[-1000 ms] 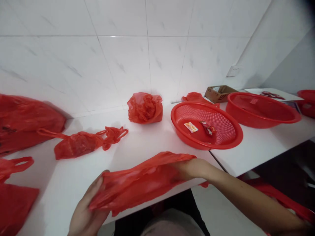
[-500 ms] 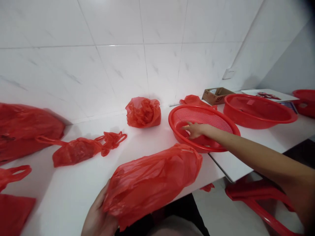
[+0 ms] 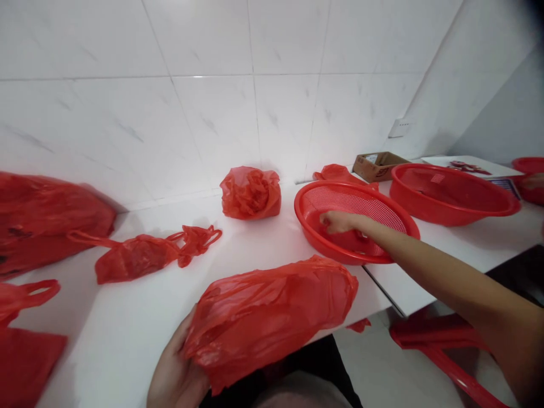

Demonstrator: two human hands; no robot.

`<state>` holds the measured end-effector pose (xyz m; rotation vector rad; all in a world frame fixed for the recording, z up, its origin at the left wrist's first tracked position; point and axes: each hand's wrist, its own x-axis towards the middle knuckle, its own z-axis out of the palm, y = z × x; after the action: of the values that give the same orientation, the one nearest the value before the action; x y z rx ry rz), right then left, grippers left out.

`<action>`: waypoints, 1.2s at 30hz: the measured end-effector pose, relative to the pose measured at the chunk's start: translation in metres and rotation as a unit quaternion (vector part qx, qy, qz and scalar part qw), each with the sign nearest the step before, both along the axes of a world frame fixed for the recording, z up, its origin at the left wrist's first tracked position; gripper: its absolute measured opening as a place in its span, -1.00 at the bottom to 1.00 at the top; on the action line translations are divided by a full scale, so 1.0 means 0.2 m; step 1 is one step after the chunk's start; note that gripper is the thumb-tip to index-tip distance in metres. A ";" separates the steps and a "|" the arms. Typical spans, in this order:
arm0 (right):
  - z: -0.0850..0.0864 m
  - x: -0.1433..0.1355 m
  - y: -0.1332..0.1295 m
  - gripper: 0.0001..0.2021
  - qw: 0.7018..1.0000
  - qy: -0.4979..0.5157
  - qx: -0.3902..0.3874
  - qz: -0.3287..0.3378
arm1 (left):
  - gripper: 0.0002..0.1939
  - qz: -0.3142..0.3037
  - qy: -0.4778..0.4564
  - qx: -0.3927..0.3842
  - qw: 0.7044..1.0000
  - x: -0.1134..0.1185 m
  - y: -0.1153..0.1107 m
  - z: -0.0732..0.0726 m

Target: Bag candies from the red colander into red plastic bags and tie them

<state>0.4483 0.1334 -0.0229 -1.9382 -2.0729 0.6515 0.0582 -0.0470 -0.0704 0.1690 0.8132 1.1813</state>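
Note:
My left hand [image 3: 178, 362] is closed on the left end of a crinkled red plastic bag [image 3: 272, 317], its fingers mostly hidden behind the plastic. The bag lies on its side in front of me, over the table's front edge. My right arm reaches across to a red mesh basket [image 3: 308, 235], where my right hand [image 3: 338, 222] hangs inside the rim with its fingers curled together. Whatever those fingers hold is hidden. Low in the basket are a few small bits, too small to name.
Red plastic bags lie left [image 3: 131, 258] and by the tiled wall [image 3: 250, 195]. Right of the basket stand a red basin [image 3: 450, 207], a cardboard box [image 3: 380, 165] and a white board [image 3: 493, 169] with dark red pieces. Another person's hand [image 3: 534, 181] shows far right. A red stool [image 3: 442, 331] stands below.
My right hand's fingers, stretched out before, are now curled together inside the basket. The left hand still holds the bag. The whole view has shifted slightly, and another person's hand has appeared far right.

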 end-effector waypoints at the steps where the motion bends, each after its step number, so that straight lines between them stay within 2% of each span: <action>1: 0.07 -0.01 -0.03 -0.82 1.000 0.012 0.005 0.017 | -0.67 -0.005 -0.005 0.006 1.000 0.00 0.00 0.00; 4: 0.28 -0.08 -0.18 -0.84 0.988 0.128 0.041 0.072 | -0.67 -0.017 -0.015 0.015 1.000 0.02 0.00 0.02; 6: 0.38 -0.19 -0.32 -0.80 0.942 0.302 0.039 0.143 | -0.66 -0.029 -0.019 0.020 0.999 0.05 0.01 0.03; 7: 0.40 -0.26 -0.39 -0.79 0.916 0.354 0.014 0.190 | -0.64 -0.036 -0.022 0.020 0.999 0.07 0.01 0.04; 9: 0.36 -0.41 -0.51 -0.80 0.885 0.362 -0.071 0.284 | -0.62 -0.056 -0.039 0.019 0.997 0.10 0.02 0.03; 10: 0.31 -0.48 -0.54 -0.82 0.885 0.332 -0.099 0.311 | -0.62 -0.065 -0.052 0.022 0.996 0.11 0.03 0.03; 12: 0.18 -0.58 -0.55 -0.85 0.912 0.246 -0.087 0.317 | -0.63 -0.080 -0.076 0.030 0.993 0.13 0.03 0.02; 14: 0.04 -0.62 -0.51 -0.80 0.934 0.173 -0.043 0.310 | -0.62 -0.080 -0.084 0.026 0.993 0.13 0.03 0.01; 15: -0.01 -0.62 -0.49 -0.78 0.936 0.155 -0.035 0.314 | -0.61 -0.072 -0.082 0.016 0.994 0.13 0.02 0.01; 18: -0.09 -0.58 -0.41 -0.77 0.928 0.160 -0.064 0.331 | -0.62 -0.042 -0.067 -0.019 0.997 0.12 0.01 0.01; 20: -0.08 -0.55 -0.39 -0.76 0.933 0.174 -0.071 0.308 | -0.65 -0.039 -0.059 -0.023 0.997 0.11 0.00 0.01; 23: 0.00 -0.55 -0.41 -0.68 0.938 0.199 -0.070 0.274 | -0.66 -0.042 -0.060 -0.016 0.997 0.11 0.00 0.00; 25: 0.09 -0.56 -0.44 -0.63 0.931 0.216 -0.085 0.283 | -0.65 -0.040 -0.064 -0.022 0.997 0.11 0.00 0.00; 28: 0.26 -0.50 -0.44 -0.67 0.906 0.273 -0.122 0.302 | -0.67 -0.036 -0.056 -0.030 0.997 0.10 0.00 0.00; 30: 0.34 -0.39 -0.38 -0.69 0.910 0.311 -0.088 0.260 | -0.69 -0.035 -0.042 -0.007 0.998 0.09 -0.02 0.00; 32: 0.35 -0.22 -0.25 -0.68 0.948 0.279 0.018 0.151 | -0.68 -0.030 -0.014 0.041 0.999 0.09 -0.05 -0.01; 34: 0.28 -0.02 -0.11 -0.62 0.983 0.148 0.106 0.021 | -0.57 -0.022 0.034 0.084 0.996 0.09 -0.09 -0.03; 35: 0.23 0.07 -0.06 -0.57 0.989 0.071 0.118 -0.044 | -0.49 -0.019 0.062 0.094 0.993 0.09 -0.11 -0.04; 36: 0.17 0.16 -0.01 -0.53 0.991 0.015 0.095 -0.094 | -0.40 -0.017 0.089 0.097 0.991 0.09 -0.13 -0.05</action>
<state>0.4801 0.1315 0.0110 -1.9692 -1.8304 0.4234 0.0771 -0.0737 -0.0805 0.4510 0.8469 1.2247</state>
